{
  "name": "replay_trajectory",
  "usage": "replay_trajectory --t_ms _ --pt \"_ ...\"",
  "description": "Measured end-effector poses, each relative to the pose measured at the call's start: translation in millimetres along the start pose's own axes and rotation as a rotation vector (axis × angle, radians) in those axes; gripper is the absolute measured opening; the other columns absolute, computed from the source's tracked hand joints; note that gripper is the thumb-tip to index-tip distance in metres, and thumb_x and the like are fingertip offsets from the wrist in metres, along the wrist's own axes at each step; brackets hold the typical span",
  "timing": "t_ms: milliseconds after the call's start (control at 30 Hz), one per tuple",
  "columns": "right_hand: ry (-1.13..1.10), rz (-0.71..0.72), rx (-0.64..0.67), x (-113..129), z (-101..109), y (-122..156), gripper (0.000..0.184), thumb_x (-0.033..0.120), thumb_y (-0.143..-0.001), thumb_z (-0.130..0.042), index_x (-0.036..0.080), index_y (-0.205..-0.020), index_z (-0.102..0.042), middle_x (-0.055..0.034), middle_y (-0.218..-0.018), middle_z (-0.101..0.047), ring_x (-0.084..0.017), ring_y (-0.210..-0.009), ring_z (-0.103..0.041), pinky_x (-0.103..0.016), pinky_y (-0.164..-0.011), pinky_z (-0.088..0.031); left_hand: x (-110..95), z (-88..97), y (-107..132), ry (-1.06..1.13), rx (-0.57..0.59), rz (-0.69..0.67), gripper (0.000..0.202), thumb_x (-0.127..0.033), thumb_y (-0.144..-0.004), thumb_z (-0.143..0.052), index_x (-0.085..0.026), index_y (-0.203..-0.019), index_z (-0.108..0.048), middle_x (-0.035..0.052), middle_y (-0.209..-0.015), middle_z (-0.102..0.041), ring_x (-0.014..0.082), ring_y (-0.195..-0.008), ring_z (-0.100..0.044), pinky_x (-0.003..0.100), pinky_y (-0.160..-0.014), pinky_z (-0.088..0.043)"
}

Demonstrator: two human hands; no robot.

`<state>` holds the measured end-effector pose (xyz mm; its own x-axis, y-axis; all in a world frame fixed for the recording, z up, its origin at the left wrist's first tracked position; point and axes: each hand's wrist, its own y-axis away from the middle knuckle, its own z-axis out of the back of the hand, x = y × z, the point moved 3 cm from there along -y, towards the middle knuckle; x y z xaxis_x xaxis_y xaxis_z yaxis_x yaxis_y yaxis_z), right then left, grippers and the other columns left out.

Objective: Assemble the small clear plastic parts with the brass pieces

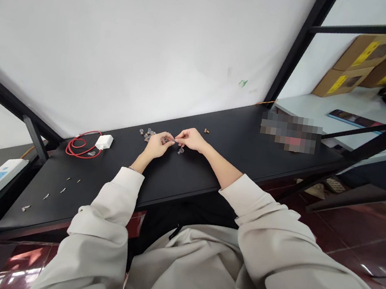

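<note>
A tiny metallic part [173, 140] is pinched between the closed fingertips of the bare left hand [159, 145] and right hand [190, 139], its smallness apparently demanding so fine a grip, above a matte black tabletop [180, 181], near a heap of small silvery parts [149, 134].

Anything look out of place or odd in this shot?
Small metal parts lie loose across the black desk rather than in any container, and a pixelated patch at its right end hides whatever sits there.

The hands [159, 144] [191, 139] pinch a tiny metal part [172, 139] above a black tabletop [173, 185]
</note>
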<state>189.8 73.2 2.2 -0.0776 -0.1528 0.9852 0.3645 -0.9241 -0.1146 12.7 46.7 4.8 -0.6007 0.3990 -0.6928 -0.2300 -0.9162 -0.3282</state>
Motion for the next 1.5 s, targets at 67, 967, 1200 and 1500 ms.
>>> replay_trajectory --t_ms 67,967,1200,1500 --pt "0.005 0.003 0.006 -1 0 -1 0.012 0.01 -0.074 -0.084 0.01 -0.07 -0.072 -0.0039 -0.059 -0.069 -0.011 -0.055 -0.063 -0.021 -0.053 -0.054 1 -0.1 0 0.008 0.0 0.005 0.018 -0.032 -0.08 -0.07 -0.018 -0.091 -0.07 0.0034 -0.079 -0.072 0.0111 -0.05 -0.053 0.027 -0.053 -0.042" --pt "-0.015 0.003 0.007 4 -2 3 0.017 0.005 -0.085 -0.073 0.013 -0.075 -0.061 -0.001 -0.06 -0.066 -0.01 -0.053 -0.062 -0.019 -0.049 -0.051 -11 -0.3 2 -0.098 -0.074 -0.011 0.022 -0.038 -0.081 -0.073 -0.019 -0.093 -0.071 0.0033 -0.084 -0.073 0.0114 -0.056 -0.054 0.028 -0.062 -0.048" --pt "-0.009 0.009 0.019 4 -3 4 0.018 0.009 -0.08 -0.08 0.012 -0.078 -0.062 -0.0014 -0.063 -0.067 -0.01 -0.055 -0.063 -0.02 -0.051 -0.052 -4 -1.0 0 -0.123 -0.056 -0.023 0.02 -0.035 -0.082 -0.072 -0.019 -0.094 -0.071 0.0057 -0.098 -0.074 0.0128 -0.063 -0.057 0.029 -0.066 -0.049" --pt "0.172 0.053 0.076 -3 -4 4 0.072 0.022 -0.049 -0.098 0.017 -0.107 -0.055 0.0007 -0.077 -0.068 -0.012 -0.065 -0.064 -0.022 -0.058 -0.052 -1 7.2 -1 -0.216 -0.14 0.141 0.009 -0.027 -0.08 -0.073 -0.02 -0.086 -0.073 0.0065 -0.089 -0.075 0.0206 -0.075 -0.065 0.035 -0.075 -0.051"
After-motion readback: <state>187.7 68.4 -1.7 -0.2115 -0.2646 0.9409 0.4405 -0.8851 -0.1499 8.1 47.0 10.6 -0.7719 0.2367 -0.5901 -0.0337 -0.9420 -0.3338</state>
